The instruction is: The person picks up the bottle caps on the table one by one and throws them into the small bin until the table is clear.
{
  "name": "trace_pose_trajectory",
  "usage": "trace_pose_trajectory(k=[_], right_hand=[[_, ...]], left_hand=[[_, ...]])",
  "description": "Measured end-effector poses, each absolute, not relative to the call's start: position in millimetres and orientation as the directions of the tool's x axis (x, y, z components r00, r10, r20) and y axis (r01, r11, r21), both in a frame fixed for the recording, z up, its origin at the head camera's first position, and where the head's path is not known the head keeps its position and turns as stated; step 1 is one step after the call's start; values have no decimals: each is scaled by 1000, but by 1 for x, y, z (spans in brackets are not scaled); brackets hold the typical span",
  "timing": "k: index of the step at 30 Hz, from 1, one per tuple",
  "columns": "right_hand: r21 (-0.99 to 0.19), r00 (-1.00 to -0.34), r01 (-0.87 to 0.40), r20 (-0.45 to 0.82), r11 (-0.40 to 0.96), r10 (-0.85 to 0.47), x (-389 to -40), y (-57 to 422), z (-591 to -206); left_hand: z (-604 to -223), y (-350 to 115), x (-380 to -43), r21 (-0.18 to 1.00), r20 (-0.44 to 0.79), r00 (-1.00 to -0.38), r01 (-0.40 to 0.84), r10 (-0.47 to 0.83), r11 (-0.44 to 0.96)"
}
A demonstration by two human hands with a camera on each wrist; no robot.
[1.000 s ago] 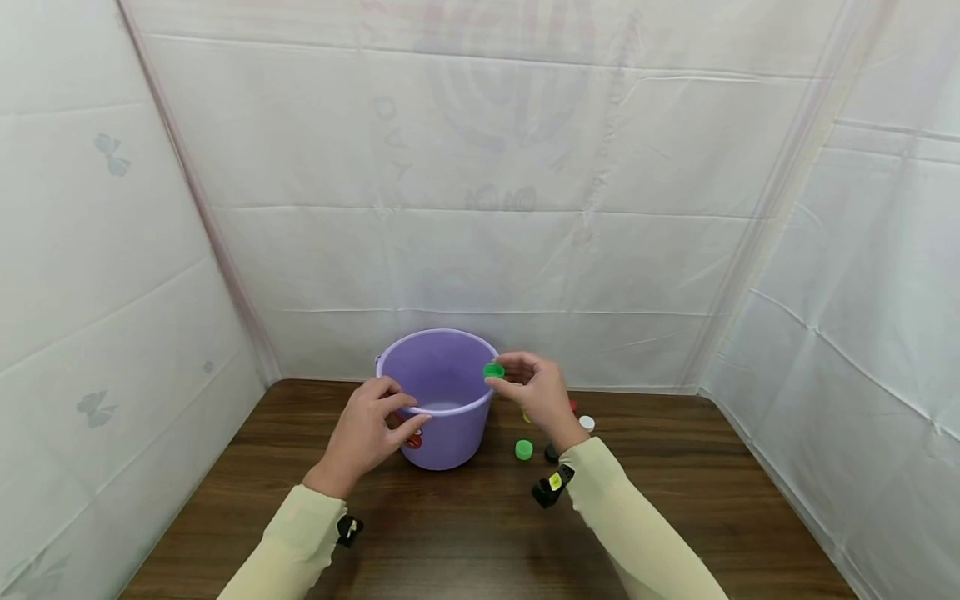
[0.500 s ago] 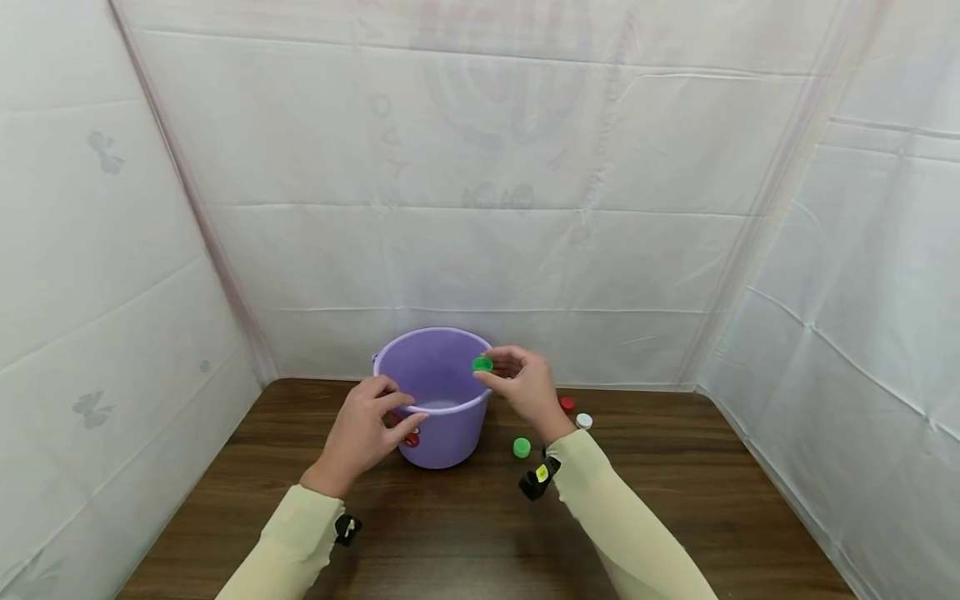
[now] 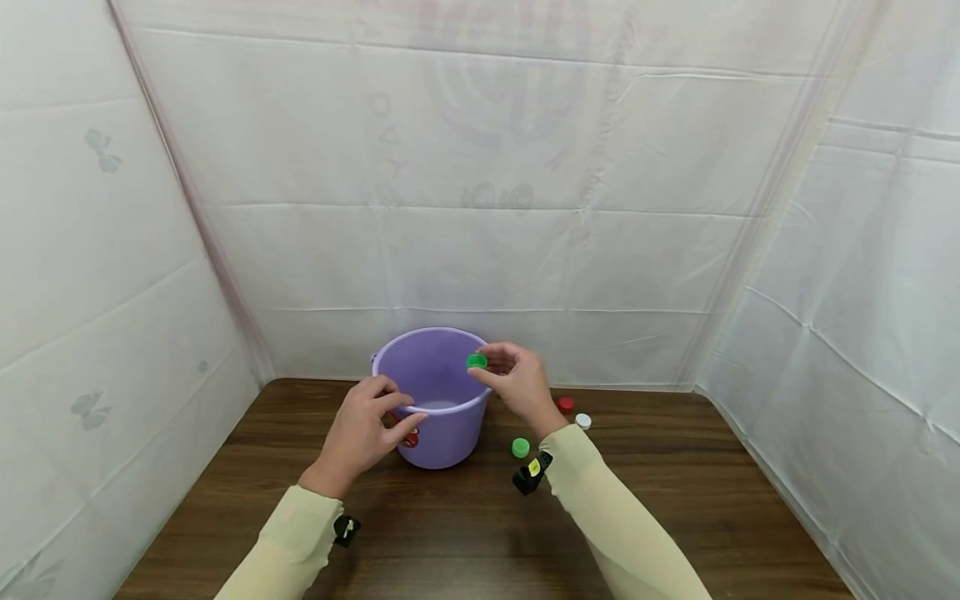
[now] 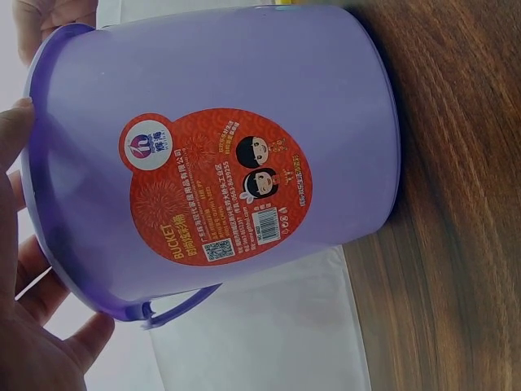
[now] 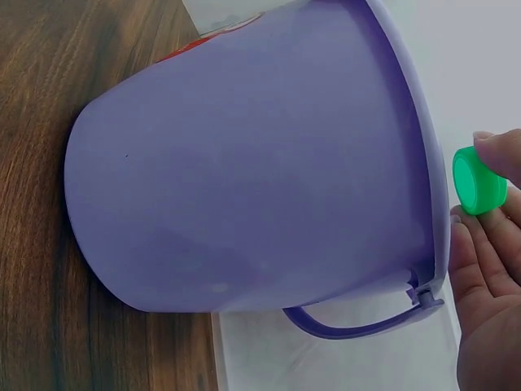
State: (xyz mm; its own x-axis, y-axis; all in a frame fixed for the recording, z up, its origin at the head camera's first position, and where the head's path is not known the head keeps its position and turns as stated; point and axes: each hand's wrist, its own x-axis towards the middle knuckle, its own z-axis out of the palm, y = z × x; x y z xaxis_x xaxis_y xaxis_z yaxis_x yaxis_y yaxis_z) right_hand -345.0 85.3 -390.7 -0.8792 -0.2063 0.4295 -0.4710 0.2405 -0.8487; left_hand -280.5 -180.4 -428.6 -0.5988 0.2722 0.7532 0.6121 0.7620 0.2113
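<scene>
A purple bucket (image 3: 450, 440) stands upright on the wooden table, a red printed label (image 4: 220, 191) on its side. At its near left rim is my left hand (image 3: 360, 429), gripping the edge with the thumb outside and fingers over the rim. My right hand (image 3: 517, 385) pinches a green bottle cap (image 3: 476, 361) between thumb and fingers, just over the bucket's right rim. In the right wrist view that cap (image 5: 479, 181) sits beyond the rim, above the mouth. The visible part of the bucket's inside shows only bare purple wall and floor.
Right of the bucket, a second green cap (image 3: 521, 447), a red cap (image 3: 565, 404) and a white cap (image 3: 582, 421) lie on the table (image 3: 435, 550). The bucket's handle (image 5: 358, 330) hangs down its side. White sheeting (image 3: 480, 250) surrounds the table at back and sides.
My right hand has moved left and slightly up, carrying the green bottle cap from the right rim to over the bucket's mouth. My left hand stays at the rim.
</scene>
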Motion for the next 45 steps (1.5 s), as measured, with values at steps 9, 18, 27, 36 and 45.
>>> trace_pose_trajectory(k=[9, 18, 27, 36, 45], right_hand=[[-837, -868, -492, 452, 240, -207, -348, 78, -389], [-838, -874, -483, 446, 252, -193, -349, 71, -388], [-845, -884, -465, 427, 263, -191, -352, 69, -388], [-848, -885, -463, 425, 258, -190, -352, 68, -388], [-847, -885, -462, 423, 263, -194, -353, 67, -387]], left_hand=[[-430, -181, -280, 220, 750, -605, 609, 267, 762], [-430, -181, -282, 214, 758, -593, 619, 271, 755], [-429, -180, -281, 216, 751, -602, 611, 270, 761], [-428, -179, -280, 218, 753, -601, 613, 268, 760], [-428, -180, -280, 211, 759, -592, 616, 270, 759]])
